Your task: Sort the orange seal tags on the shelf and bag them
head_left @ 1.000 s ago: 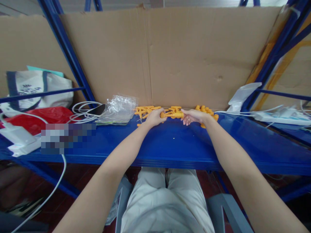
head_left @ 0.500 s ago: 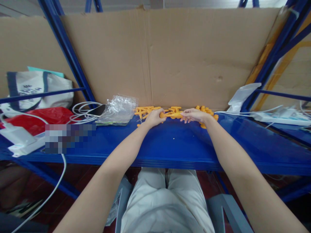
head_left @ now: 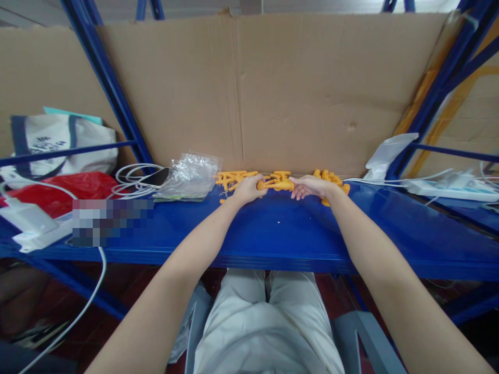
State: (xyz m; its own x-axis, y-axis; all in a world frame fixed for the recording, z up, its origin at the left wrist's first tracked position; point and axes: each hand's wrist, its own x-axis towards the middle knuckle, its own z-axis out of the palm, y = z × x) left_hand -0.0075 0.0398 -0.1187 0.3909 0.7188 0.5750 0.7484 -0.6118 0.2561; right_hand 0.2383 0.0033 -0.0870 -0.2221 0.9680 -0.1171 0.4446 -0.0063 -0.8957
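Near the back of the blue shelf, my left hand (head_left: pixel 249 190) is closed around the left end of a yellow-orange plastic piece (head_left: pixel 278 185). A round knob of it shows by the thumb. My right hand (head_left: pixel 309 186) is at the other end of this piece, its thumb and forefinger tips on it and the other fingers loosely curled below. More orange frame-like parts (head_left: pixel 230 178) lie behind and left of my left hand. Behind my right hand is a cluster of orange parts (head_left: pixel 323 174). The exact shape of the held piece is too small to tell.
Clear plastic bags (head_left: pixel 191 176) lie left of the parts, beside a coiled white cable (head_left: pixel 130 174) and a red bag (head_left: pixel 74 189). A white power strip (head_left: pixel 456 190) is on the right. Cardboard (head_left: pixel 296 93) stands along the back. Blue posts (head_left: pixel 113 88) frame the shelf.
My right fingers have shifted slightly at the right end of the orange piece and spread a little. My left hand and the other things stay in place.
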